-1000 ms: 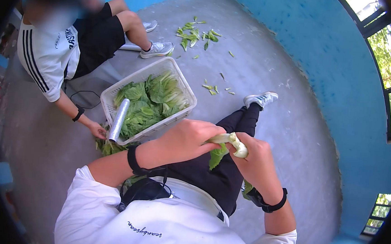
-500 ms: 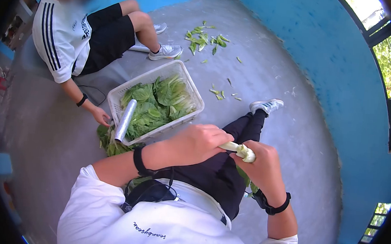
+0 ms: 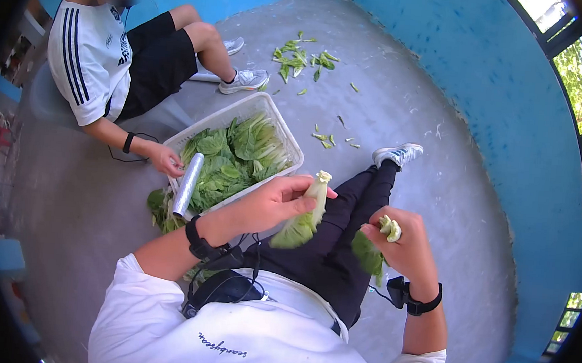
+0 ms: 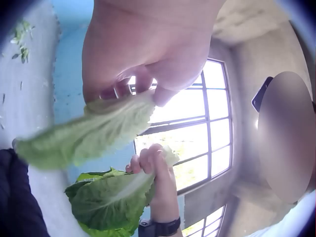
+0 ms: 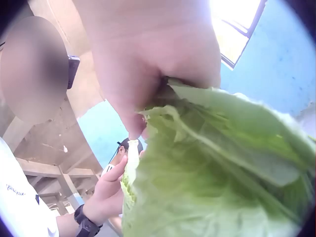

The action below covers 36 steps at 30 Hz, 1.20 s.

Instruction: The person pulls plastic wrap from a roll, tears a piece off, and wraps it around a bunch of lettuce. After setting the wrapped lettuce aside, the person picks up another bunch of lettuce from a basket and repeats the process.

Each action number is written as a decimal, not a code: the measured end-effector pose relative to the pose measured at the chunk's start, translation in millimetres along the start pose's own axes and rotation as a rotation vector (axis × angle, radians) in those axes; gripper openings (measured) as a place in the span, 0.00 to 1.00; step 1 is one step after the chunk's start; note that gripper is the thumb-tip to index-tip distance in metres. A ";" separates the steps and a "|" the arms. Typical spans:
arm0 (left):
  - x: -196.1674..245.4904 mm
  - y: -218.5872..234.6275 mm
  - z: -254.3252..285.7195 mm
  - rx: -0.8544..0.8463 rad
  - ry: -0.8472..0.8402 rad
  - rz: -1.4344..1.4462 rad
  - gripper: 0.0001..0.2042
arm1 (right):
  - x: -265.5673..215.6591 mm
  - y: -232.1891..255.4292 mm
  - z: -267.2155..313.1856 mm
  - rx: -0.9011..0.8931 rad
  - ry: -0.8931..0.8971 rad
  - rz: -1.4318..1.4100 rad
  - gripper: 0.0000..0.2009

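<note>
My left hand pinches a single pale green lettuce leaf near its thick white base. The base points up and the frilly end hangs down over my lap. To the right, my right hand grips a small head of lettuce, its white cut stem end sticking up out of the fist. Dark green leaves hang below that hand. A gap separates the leaf from the head. In the right wrist view, the leaves cover much of the scene.
A white plastic crate full of leafy greens stands ahead on the left, a silver foil-like roll at its near corner. More greens lie beside it. Loose leaves are scattered on the floor. Another person sits beyond, a hand near the crate.
The left hand, earlier at the head beside the right hand, has come away leftward with the leaf, now upright. The right hand has shifted slightly right. The other person's hand has risen to the crate's corner.
</note>
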<state>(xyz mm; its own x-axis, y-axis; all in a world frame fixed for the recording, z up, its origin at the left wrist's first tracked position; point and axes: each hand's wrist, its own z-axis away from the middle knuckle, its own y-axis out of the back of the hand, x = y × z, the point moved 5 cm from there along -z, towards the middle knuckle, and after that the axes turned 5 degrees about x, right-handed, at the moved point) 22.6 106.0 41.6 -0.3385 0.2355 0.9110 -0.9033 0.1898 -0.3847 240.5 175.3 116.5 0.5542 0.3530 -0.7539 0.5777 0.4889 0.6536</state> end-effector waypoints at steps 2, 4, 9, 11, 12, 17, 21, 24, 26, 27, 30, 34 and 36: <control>-2.0 -6.6 -0.7 0.008 0.007 0.007 0.17 | -0.6 -5.8 -0.8 -0.043 -0.101 -0.111 0.08; -4.3 -12.3 -3.2 0.029 0.015 0.016 0.17 | -4.7 -9.5 -3.9 -0.048 -0.113 -0.155 0.07; -9.4 -16.6 -6.4 0.110 -0.061 0.038 0.15 | -6.8 -19.7 -8.5 0.078 -0.047 -0.154 0.07; -9.6 -16.5 -8.3 0.125 -0.072 0.023 0.14 | -7.8 -19.1 -10.1 0.043 -0.136 -0.197 0.08; -10.3 -16.5 -9.3 0.133 -0.077 0.015 0.13 | -7.4 -20.2 -10.6 0.025 -0.182 -0.219 0.09; -7.7 -17.1 -1.9 0.207 -0.190 -0.221 0.13 | -12.5 -36.8 -9.3 0.190 0.079 -0.178 0.10; 1.5 -21.4 -1.0 0.229 -0.260 -0.445 0.14 | -9.5 -37.8 -5.6 0.186 -0.023 -0.220 0.10; 12.0 -22.6 1.6 0.222 -0.314 -0.583 0.16 | -26.1 -33.4 -6.0 0.079 -0.122 -0.145 0.10; 14.6 -25.8 -1.4 0.212 -0.307 -0.631 0.16 | -25.5 -28.7 -7.2 0.067 -0.115 -0.145 0.10; 15.6 -26.8 -3.6 0.208 -0.307 -0.658 0.16 | -24.7 -26.3 -7.8 0.064 -0.107 -0.145 0.10; 14.5 -27.7 -4.8 0.182 -0.361 -0.645 0.16 | -21.1 -24.2 -6.8 0.038 -0.102 -0.091 0.09; 20.3 -31.0 -4.1 0.186 -0.395 -0.792 0.17 | -20.5 -20.3 -3.8 0.085 -0.066 -0.068 0.09; 20.6 -30.6 -5.7 0.184 -0.412 -0.795 0.17 | -19.1 -19.2 -3.7 0.088 -0.062 -0.048 0.10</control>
<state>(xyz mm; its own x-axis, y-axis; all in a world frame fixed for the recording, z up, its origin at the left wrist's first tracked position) 44.8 110.5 71.2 0.3660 -0.2658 0.8918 -0.9263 -0.0124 0.3765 216.6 162.2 118.1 0.5591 0.2792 -0.7807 0.6533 0.4314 0.6222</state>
